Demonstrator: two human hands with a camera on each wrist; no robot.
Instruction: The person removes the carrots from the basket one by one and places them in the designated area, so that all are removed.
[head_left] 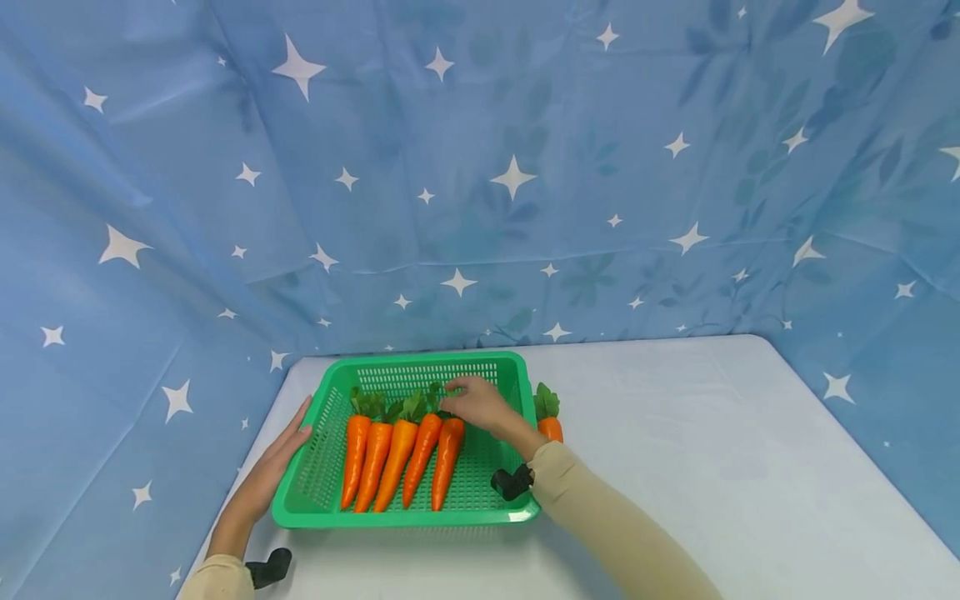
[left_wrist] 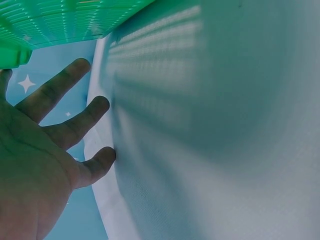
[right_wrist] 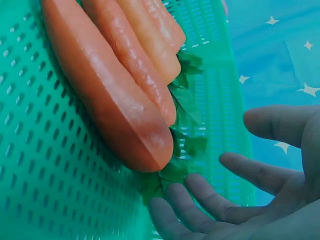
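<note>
A green plastic basket (head_left: 405, 521) stands on the table and holds several orange carrots (head_left: 397, 458) side by side, leafy tops toward the back. My left hand (head_left: 272, 467) is at the basket's left side, fingers spread along the rim; in the left wrist view the palm (left_wrist: 35, 155) shows with fingers extended. Over the leafy end of the rightmost carrot (right_wrist: 107, 90) is my right hand (head_left: 483, 406). Its fingers (right_wrist: 172, 210) are loosely extended beside the green leaves (right_wrist: 185, 145), the thumb apart, with no carrot gripped.
Another carrot (head_left: 551, 429) with leaves lies just outside the basket's right side, partly hidden by the right forearm. The white table (head_left: 712, 467) extends to the right. A blue curtain (head_left: 480, 167) with white stars hangs behind and at both sides.
</note>
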